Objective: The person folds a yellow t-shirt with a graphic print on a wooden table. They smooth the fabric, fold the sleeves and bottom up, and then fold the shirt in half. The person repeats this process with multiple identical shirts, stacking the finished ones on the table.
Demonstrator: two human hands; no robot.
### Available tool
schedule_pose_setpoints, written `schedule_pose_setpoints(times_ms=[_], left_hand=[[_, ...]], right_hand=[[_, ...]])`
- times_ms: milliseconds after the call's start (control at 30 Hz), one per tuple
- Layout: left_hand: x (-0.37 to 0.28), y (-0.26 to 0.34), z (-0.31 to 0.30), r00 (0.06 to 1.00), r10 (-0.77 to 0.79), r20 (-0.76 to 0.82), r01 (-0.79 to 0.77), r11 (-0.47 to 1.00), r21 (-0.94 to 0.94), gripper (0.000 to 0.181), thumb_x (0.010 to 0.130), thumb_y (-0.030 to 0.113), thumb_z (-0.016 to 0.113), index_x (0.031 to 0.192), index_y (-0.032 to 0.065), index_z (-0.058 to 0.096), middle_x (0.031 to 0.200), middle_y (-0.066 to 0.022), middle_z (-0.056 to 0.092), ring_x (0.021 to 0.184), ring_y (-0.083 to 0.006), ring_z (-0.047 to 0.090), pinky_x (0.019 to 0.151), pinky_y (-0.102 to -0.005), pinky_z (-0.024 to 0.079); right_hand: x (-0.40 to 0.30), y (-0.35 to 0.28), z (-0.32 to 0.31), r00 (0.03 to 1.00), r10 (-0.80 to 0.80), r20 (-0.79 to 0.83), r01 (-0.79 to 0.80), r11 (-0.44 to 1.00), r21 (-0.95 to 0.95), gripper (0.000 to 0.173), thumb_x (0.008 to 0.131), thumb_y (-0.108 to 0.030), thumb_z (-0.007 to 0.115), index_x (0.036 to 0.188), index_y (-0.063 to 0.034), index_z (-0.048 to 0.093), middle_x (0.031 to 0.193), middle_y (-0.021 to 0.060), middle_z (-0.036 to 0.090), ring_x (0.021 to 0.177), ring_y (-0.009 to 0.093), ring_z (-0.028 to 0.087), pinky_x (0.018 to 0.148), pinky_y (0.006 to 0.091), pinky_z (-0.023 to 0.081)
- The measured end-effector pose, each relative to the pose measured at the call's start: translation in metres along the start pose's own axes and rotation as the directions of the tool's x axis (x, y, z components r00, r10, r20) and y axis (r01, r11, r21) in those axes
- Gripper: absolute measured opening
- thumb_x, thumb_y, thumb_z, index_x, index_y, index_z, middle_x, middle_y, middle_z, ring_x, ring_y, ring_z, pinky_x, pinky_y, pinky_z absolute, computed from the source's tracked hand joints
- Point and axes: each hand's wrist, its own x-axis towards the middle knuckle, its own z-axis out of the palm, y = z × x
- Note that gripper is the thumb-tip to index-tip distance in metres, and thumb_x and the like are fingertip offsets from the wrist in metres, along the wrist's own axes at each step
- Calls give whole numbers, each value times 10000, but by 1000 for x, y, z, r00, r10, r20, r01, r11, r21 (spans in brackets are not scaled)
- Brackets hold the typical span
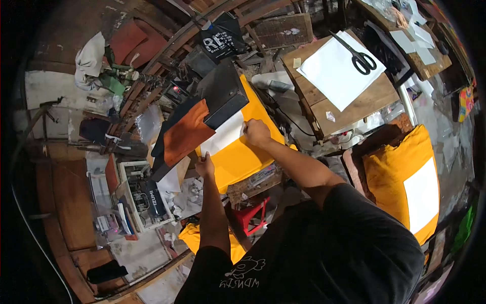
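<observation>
Yellow fabric (237,165) lies spread over a flat bed in front of me, and a white paper sheet (224,133) rests on it. My right hand (257,132) pinches the sheet's right edge with curled fingers. At its lower left corner, my left hand (205,165) has thumb and fingers on the edge. Beyond the sheet, a black slab-like machine part (222,91), possibly a heat press plate, overhangs the fabric and hides the sheet's far side. A piece of orange-brown cloth (188,131) is draped over that part.
To the right, black-handled scissors (358,60) lie on white sheets (334,76) atop a wooden table (353,108). Yellow fabric bearing a white sheet (423,195) is stacked nearer me. An open-framed machine (150,201) stands left; a red plastic stool (252,216) is below.
</observation>
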Motion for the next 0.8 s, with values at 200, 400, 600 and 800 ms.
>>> schedule_pose_setpoints(times_ms=[200, 400, 600, 800], left_hand=[[-10, -4, 6, 998, 38, -40, -40, 999, -31, 448, 853, 421, 759, 729, 21, 599, 766, -160, 695, 727, -371, 679, 686, -454, 526], [-27, 1, 1, 998, 2, -62, -4, 999, -42, 437, 845, 432, 766, 858, 27, 600, 808, -150, 696, 828, -370, 691, 736, -480, 517], [-48, -8, -30, 945, 199, -260, -218, 975, -48, 566, 867, 430, 739, 1179, 48, 463, 1089, -214, 628, 1003, -420, 622, 848, -543, 455], [-154, -52, -83, 815, 434, 384, 142, 493, -858, 240, 953, 275, 660, 966, 48, 581, 790, -73, 586, 761, -179, 603, 664, -329, 465]], right_hand=[[2, -1, 7, 995, 95, -30, -97, 993, -66, 290, 893, -244, 634, 1013, 5, 724, 1025, 273, 707, 974, 426, 698, 871, 493, 558], [-9, -6, 10, 990, 50, -131, -79, 971, -224, 291, 868, -270, 662, 930, 9, 717, 944, 255, 712, 927, 415, 708, 825, 503, 570], [-122, -114, -89, 480, -338, 810, 425, 897, 123, 520, 878, -532, 701, 1035, -38, 732, 713, 112, 714, 678, 214, 696, 678, 352, 534], [-125, -355, -196, 256, -961, -108, 960, 265, -89, 425, 876, -386, 774, 1145, -72, 678, 973, 80, 700, 910, 170, 671, 771, 329, 531]])
